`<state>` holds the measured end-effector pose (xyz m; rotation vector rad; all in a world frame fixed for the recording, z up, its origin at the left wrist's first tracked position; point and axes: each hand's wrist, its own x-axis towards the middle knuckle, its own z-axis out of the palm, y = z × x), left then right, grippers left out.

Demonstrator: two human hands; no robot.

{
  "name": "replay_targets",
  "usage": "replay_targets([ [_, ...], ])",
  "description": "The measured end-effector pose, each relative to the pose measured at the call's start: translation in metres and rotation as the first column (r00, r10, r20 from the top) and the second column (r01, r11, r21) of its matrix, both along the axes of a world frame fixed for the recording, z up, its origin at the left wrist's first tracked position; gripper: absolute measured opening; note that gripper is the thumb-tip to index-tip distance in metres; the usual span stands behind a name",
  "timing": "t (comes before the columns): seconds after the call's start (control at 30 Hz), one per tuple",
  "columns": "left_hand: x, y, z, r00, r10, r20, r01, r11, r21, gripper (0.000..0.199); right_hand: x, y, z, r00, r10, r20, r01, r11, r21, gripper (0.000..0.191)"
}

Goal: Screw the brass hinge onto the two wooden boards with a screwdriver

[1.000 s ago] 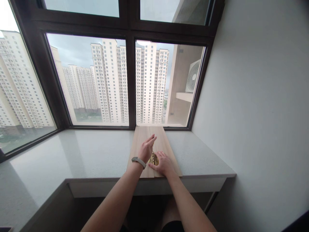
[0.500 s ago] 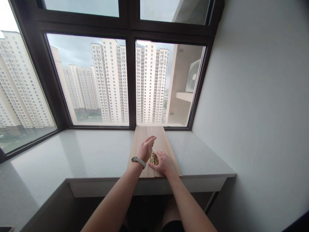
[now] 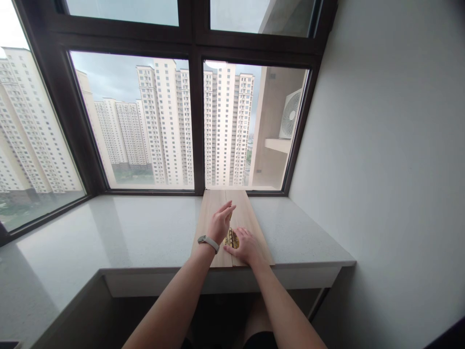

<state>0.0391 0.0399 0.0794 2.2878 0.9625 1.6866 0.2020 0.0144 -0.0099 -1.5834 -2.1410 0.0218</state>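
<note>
A brass-coloured hinge (image 3: pixel 236 239) lies on two pale wooden boards (image 3: pixel 238 206) set side by side, its knuckle close to the seam between them. My right hand (image 3: pixel 249 246) rests on the right board and holds the hinge, thumb on the near side and fingers on the far side. Just above and left of the hinge is my left hand (image 3: pixel 219 224), wearing a watch with a light band (image 3: pixel 211 243). Its fingers are drawn together, and a small brass-coloured bit shows beneath them, too hidden to name. Part of the hinge's left leaf is covered by that hand.
The boards lie on a pale stone counter (image 3: pixel 145 228), reaching from its front edge to the window frame (image 3: pixel 198 145). A white wall (image 3: pixel 385 160) rises on the right. My legs are under the counter.
My left hand's fingers have shifted slightly, one fingertip now raised above the others. My right hand, the hinge and the boards stay where they were.
</note>
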Motion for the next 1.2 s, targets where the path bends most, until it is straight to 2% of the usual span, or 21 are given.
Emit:
replay_targets([
  [0.23,0.002,-0.001,-0.002,1.000,-0.017,0.016,0.018,0.999,-0.034,0.036,-0.001,0.001,-0.001,1.000,0.000,0.005,0.000,1.000,-0.002,0.090],
  [0.6,0.002,-0.004,0.006,1.000,-0.014,0.018,0.014,1.000,0.014,0.031,-0.001,-0.002,0.004,1.000,-0.002,-0.004,0.002,1.000,-0.027,0.090],
  [0.9,0.007,0.000,0.001,0.999,-0.039,0.003,0.039,0.999,-0.017,0.035,-0.001,-0.001,0.002,1.000,-0.007,-0.006,0.007,1.000,-0.024,0.086],
  [1.2,0.006,-0.006,0.008,0.998,-0.050,0.047,0.051,0.998,-0.025,0.033,-0.001,-0.002,0.003,1.000,-0.005,-0.008,0.005,1.000,-0.024,0.088],
])
